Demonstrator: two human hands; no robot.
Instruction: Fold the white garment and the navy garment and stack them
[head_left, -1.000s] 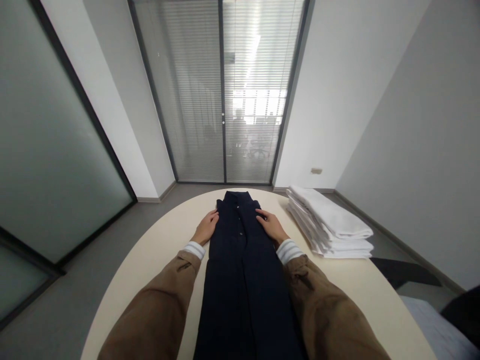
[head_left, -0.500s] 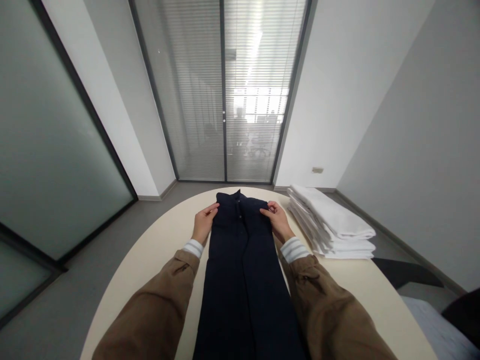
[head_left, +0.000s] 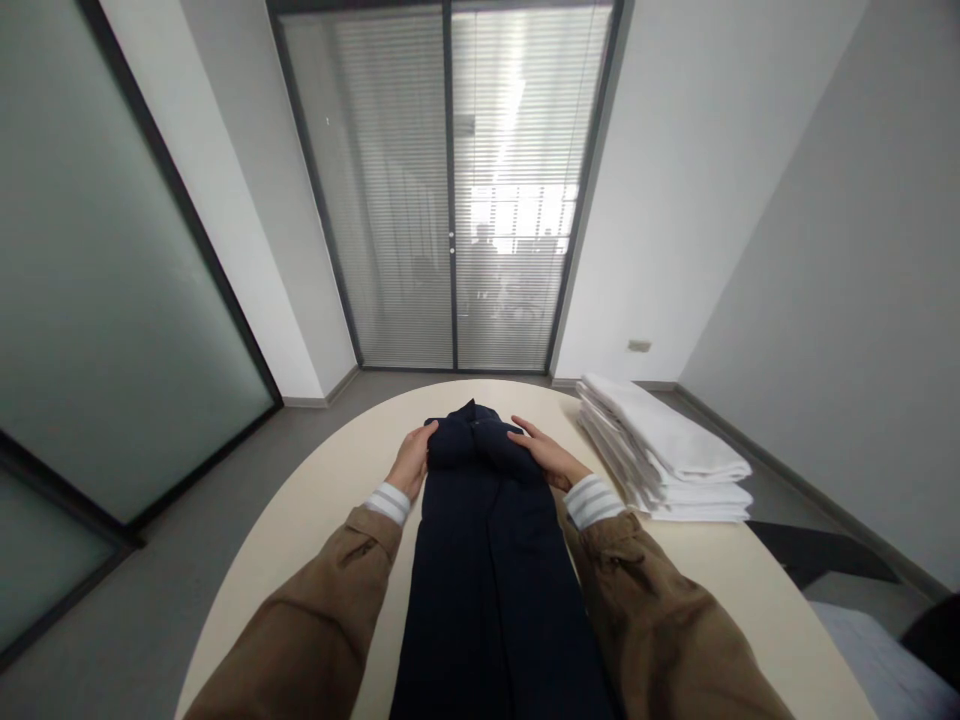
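Dark navy trousers [head_left: 457, 590] lie lengthwise in front of me, their near end running out of view at the bottom. At the far end the waist part is turned over towards me into a thick, rounded fold, with a small pointed bit of cloth standing up behind it. My left hand [head_left: 412, 458] grips the fold's left edge, thumb on top and the other fingers mostly hidden. At the right edge, my right hand [head_left: 551, 455] holds the fold with its fingers over the cloth; its underside is partly hidden.
A round cream table [head_left: 300, 530] bears the trousers. To the right stands a stack of folded white cloths [head_left: 667, 440]. Beyond the table is a glass door with blinds [head_left: 450, 200]. Pale fabric [head_left: 870, 650] and a dark object show at the lower right.
Both hands have turned the far end of the trousers over towards me, from lying flat to a thick fold. The hands have come slightly nearer. The white stack has not moved.
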